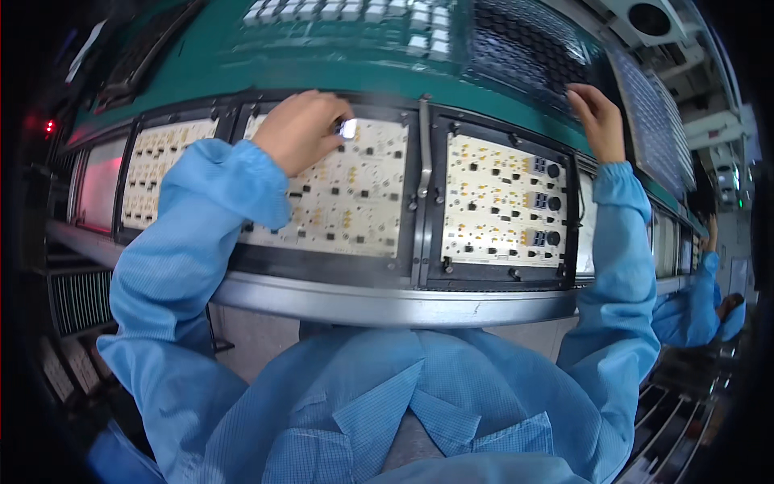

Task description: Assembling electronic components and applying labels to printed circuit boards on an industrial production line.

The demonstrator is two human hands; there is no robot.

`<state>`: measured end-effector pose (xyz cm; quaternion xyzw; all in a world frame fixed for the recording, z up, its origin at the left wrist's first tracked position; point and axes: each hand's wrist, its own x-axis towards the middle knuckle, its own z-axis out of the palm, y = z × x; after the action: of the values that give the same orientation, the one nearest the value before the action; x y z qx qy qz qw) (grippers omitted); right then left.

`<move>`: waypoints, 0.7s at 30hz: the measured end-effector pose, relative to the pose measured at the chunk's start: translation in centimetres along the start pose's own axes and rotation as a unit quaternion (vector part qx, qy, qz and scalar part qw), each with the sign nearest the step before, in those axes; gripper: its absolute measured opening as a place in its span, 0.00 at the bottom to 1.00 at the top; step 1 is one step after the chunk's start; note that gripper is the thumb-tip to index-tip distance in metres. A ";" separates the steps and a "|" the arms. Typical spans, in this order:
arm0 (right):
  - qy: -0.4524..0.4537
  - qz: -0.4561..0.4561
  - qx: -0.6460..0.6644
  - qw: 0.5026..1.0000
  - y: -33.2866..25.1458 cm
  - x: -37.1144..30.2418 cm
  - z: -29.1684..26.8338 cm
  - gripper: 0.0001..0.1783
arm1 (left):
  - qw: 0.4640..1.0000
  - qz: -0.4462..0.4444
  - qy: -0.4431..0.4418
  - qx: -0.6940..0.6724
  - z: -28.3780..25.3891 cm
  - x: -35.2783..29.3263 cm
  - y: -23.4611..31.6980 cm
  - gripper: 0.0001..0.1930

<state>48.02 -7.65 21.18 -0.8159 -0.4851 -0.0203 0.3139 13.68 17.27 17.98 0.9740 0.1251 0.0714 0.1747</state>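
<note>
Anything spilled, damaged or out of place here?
Nothing stands out: the middle board panel and the right board panel look seated in their black frames, and no spill shows. Fine damage would be too small to tell.

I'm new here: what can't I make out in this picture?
All in the head view:
Small light piece: partly hidden by the left hand.
Middle circuit board: left side covered by that hand and its blue sleeve.
White pieces: rows cut off by the upper edge.
Right hand: anything between its fingertips is too small to tell.
</note>
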 end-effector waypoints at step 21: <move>0.005 -0.008 -0.270 0.963 -3.0 3.7 4.6 0.18 | 0.978 0.103 0.179 -0.036 1.9 10.4 -6.7 0.12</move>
<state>46.36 -1.30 20.20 -0.8664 -0.4663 -0.1575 0.0845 22.53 25.47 14.78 0.9463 0.0507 0.2665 0.1759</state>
